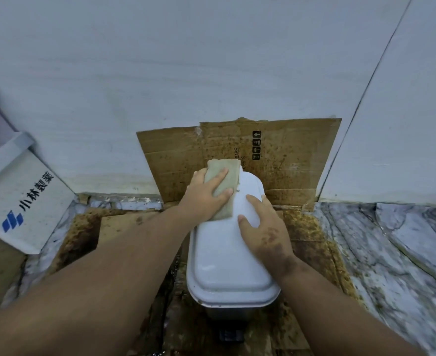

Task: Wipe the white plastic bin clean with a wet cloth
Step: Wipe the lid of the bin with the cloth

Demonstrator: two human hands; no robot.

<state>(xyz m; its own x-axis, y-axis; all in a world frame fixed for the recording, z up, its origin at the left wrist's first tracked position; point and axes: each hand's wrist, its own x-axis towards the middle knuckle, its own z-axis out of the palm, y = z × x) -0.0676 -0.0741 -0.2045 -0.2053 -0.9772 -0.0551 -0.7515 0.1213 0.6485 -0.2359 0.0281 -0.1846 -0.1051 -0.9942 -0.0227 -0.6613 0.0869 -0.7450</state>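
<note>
Left hand [206, 194] flat on cloth [223, 186] atop white bin [224, 265]

white bin [227, 263], lid shut, upright | folded beige cloth [223, 187] on lid's far end

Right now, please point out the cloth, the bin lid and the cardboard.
cloth [226, 176]: head view, its flat middle between fingers.
bin lid [222, 255]: head view, bare top surface.
cardboard [293, 160]: head view, upright stained panel.

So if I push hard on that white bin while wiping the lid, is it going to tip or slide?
The white bin looks tall and narrow, so a sideways shove could probably tip it. Its glossy lid may be slippery under the wet cloth. The right hand resting flat on the lid likely steadies it; the stained cardboard beneath may give some grip.
</note>
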